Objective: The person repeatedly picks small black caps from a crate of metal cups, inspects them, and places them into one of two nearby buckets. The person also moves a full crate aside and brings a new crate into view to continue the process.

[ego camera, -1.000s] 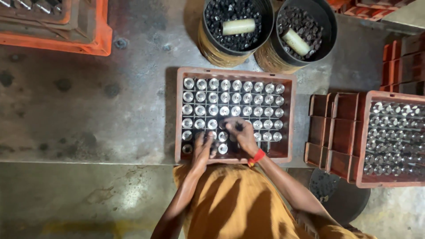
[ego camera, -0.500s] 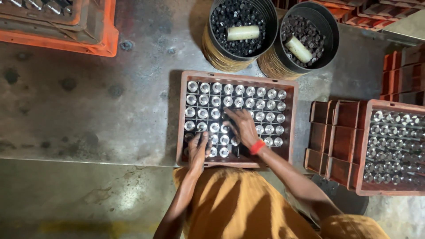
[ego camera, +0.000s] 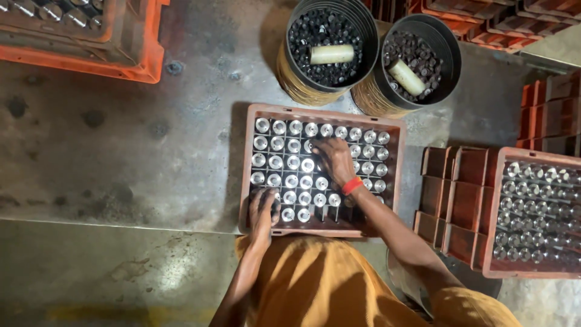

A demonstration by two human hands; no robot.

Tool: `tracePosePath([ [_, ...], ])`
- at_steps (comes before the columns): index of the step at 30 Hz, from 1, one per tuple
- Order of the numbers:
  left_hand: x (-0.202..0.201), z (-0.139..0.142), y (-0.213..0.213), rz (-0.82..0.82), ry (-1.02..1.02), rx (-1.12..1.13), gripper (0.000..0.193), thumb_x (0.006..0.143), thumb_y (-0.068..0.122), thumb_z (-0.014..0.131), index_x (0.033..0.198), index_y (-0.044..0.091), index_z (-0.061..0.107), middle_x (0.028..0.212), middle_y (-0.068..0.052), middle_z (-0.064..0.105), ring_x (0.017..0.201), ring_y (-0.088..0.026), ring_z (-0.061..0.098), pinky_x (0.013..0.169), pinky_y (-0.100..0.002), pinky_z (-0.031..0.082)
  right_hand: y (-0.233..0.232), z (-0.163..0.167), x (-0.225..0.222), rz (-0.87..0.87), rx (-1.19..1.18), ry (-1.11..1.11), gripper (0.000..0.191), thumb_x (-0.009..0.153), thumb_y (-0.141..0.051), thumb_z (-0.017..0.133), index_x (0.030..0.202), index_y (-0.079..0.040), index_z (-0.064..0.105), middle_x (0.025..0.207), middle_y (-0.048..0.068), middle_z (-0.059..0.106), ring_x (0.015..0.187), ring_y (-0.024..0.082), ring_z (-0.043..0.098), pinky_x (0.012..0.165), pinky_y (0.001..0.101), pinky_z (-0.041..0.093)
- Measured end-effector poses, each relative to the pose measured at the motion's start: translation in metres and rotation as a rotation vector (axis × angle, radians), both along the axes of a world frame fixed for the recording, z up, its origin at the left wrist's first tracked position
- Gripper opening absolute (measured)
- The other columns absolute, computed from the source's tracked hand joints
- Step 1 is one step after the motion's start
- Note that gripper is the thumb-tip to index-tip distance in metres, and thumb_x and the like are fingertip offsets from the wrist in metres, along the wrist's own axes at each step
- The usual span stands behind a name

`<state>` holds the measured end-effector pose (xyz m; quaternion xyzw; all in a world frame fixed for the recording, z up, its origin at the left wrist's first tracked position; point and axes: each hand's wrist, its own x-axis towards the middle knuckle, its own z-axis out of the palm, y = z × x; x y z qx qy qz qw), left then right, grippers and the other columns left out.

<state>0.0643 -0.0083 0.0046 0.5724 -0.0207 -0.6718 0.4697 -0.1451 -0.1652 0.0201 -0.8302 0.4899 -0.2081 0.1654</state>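
A: Where are the hands now?

B: Both are over the brown crate [ego camera: 396,175] in the middle of the frame. It stands on the grey surface [ego camera: 121,145] and is full of shiny metal cylinders [ego camera: 284,163] in rows. The right hand [ego camera: 334,158], with a red band at the wrist, lies on the cylinders in the upper middle of the crate, fingers bent down on them. If it grips one, I cannot tell.

A: And the left hand?

B: The left hand [ego camera: 263,209] rests at the lower left corner of the crate, fingers spread a little on the cylinders there.

A: What is around?

B: Two black buckets [ego camera: 369,24] with dark small parts stand above the crate. Another filled crate [ego camera: 538,212] is at right.
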Motion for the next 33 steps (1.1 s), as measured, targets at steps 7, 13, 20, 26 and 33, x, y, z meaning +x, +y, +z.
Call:
tracePosePath([
  [7,0.004,-0.004,0.006,0.029,-0.052,0.011,0.021,0.096,0.028,0.068,0.106,0.011,0.071,0.069,0.002,0.056,0.050,-0.005,0.044,0.042,-0.020,0.029,-0.012,-0.015,0.003,0.172,-0.083,0.243,0.034,0.076,-0.003,0.069,0.109,-0.009,0.075,0.097,0.009,0.069,0.096,0.031,0.058,0.086,0.0424,0.048],
  [13,-0.001,-0.004,-0.008,0.043,-0.017,0.061,0.022,0.094,0.027,0.069,0.110,0.012,0.070,0.072,0.001,0.060,0.051,-0.005,0.046,0.043,-0.019,0.030,-0.005,-0.013,0.010,0.199,-0.063,0.218,0.027,0.085,-0.012,0.072,0.111,-0.006,0.074,0.100,0.010,0.071,0.092,0.029,0.059,0.080,0.0419,0.047],
  [20,0.013,0.031,-0.023,0.032,-0.046,0.011,0.027,0.095,0.027,0.068,0.115,0.009,0.066,0.074,-0.002,0.058,0.051,-0.008,0.044,0.043,-0.022,0.033,-0.065,0.053,0.006,0.017,-0.114,-0.082,0.021,0.095,-0.017,0.068,0.111,-0.005,0.076,0.098,0.013,0.072,0.092,0.031,0.066,0.085,0.0449,0.051],
  [26,0.020,0.034,-0.037,0.054,-0.070,0.028,0.026,0.098,0.030,0.065,0.114,0.010,0.069,0.084,0.001,0.062,0.061,-0.007,0.048,0.049,-0.021,0.034,-0.200,0.057,0.010,0.109,0.300,0.170,0.045,0.108,-0.041,0.047,0.134,-0.008,0.063,0.125,0.025,0.067,0.115,0.046,0.061,0.096,0.0535,0.048],
  [33,0.018,0.029,-0.041,0.104,-0.053,0.074,0.024,0.094,0.030,0.066,0.112,0.014,0.067,0.092,0.008,0.066,0.072,-0.004,0.056,0.059,-0.020,0.044,-0.216,0.050,0.021,0.193,0.396,0.255,0.050,0.110,-0.047,0.046,0.141,-0.011,0.056,0.114,0.025,0.070,0.103,0.041,0.071,0.099,0.0490,0.052],
])
